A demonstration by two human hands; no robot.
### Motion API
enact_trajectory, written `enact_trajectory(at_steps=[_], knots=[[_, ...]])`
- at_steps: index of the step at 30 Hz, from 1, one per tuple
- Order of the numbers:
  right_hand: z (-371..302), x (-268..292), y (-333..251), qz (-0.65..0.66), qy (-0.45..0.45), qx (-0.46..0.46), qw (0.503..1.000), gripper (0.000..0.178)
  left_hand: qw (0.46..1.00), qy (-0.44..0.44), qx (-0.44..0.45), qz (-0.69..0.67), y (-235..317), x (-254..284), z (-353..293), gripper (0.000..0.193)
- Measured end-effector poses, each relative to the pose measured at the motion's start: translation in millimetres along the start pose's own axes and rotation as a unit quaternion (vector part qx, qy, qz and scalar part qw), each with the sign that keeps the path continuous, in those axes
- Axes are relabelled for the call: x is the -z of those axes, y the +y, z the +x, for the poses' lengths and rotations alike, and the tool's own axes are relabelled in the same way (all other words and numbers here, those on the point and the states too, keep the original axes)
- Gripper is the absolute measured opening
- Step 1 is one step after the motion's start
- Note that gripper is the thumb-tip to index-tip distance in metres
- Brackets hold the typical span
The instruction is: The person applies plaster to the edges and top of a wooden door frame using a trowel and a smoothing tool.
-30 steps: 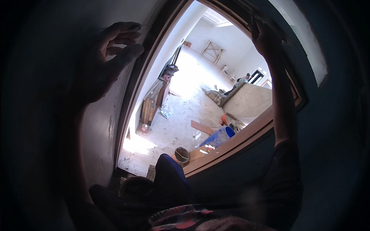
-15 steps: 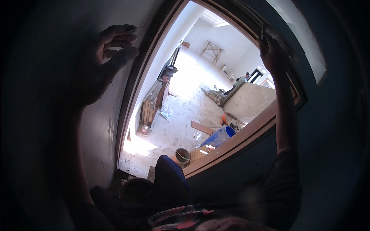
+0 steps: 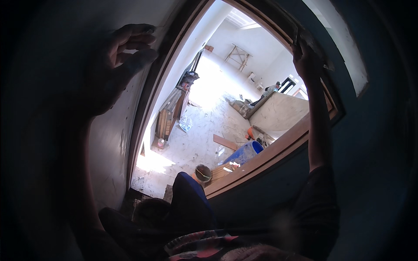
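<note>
My left hand [image 3: 126, 58] is raised beside the wall [image 3: 115, 143] at the left of the wooden frame [image 3: 150, 98]. Its fingers are half bent, the thumb stands apart from them, and I see nothing between them. High on the right, my right hand [image 3: 306, 61] is closed at the frame's upper right part. A thin, narrow tool [image 3: 296, 35] sticks up from its fingers against the edge; shadow hides its kind. Beside that hand lies a rough, patchy strip of wall [image 3: 326, 63].
Through the opening lie a blue drum [image 3: 246, 152], a bucket [image 3: 203, 173], a loose board [image 3: 225, 142] and stacked timber [image 3: 163, 124]. Farther off, a person [image 3: 272, 89] is by a low wall [image 3: 281, 111], and a wooden trestle [image 3: 238, 56] stands behind. My knee [image 3: 189, 195] is below.
The view has shifted slightly, so the room beyond sits a little higher and to the left. Both hands keep nearly the same places at the frame.
</note>
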State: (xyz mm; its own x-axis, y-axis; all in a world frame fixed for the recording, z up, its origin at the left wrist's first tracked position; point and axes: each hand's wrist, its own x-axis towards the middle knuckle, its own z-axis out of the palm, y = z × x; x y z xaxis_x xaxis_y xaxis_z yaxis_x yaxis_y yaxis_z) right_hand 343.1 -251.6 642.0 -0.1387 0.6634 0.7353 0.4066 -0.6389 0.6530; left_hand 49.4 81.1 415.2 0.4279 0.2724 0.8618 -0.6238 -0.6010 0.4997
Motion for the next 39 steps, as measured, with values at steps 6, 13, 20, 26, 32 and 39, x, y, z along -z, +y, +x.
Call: enact_trajectory(at_steps=[6,13,20,26,32,39], knots=[[4.7,-3.5,-2.9,-0.004,0.031,0.032,0.999,0.034,1.000,-0.021,0.015,-0.010,-0.8,0.5,6.1,0.048],[71.9,-23.6,-53.9,-0.001,0.084,0.094,0.992,0.033,1.000,-0.010,0.009,-0.007,2.9,-4.8,4.6,0.047],[37.7,-15.9,-14.3,-0.033,0.053,0.064,0.996,0.035,1.000,-0.027,0.014,0.005,3.1,2.9,-0.1,0.047],[4.6,7.5,2.1,-0.028,0.013,0.024,0.999,0.036,0.999,-0.037,0.025,0.009,4.3,-2.1,7.7,0.050],[73.8,-30.4,-49.0,0.024,0.111,0.117,0.987,0.036,0.999,-0.034,0.020,0.005,0.5,-0.4,5.0,0.051],[82.2,-28.7,-57.8,-0.048,0.027,0.064,0.996,0.039,0.999,-0.033,0.026,0.014,4.4,3.4,-1.4,0.050]])
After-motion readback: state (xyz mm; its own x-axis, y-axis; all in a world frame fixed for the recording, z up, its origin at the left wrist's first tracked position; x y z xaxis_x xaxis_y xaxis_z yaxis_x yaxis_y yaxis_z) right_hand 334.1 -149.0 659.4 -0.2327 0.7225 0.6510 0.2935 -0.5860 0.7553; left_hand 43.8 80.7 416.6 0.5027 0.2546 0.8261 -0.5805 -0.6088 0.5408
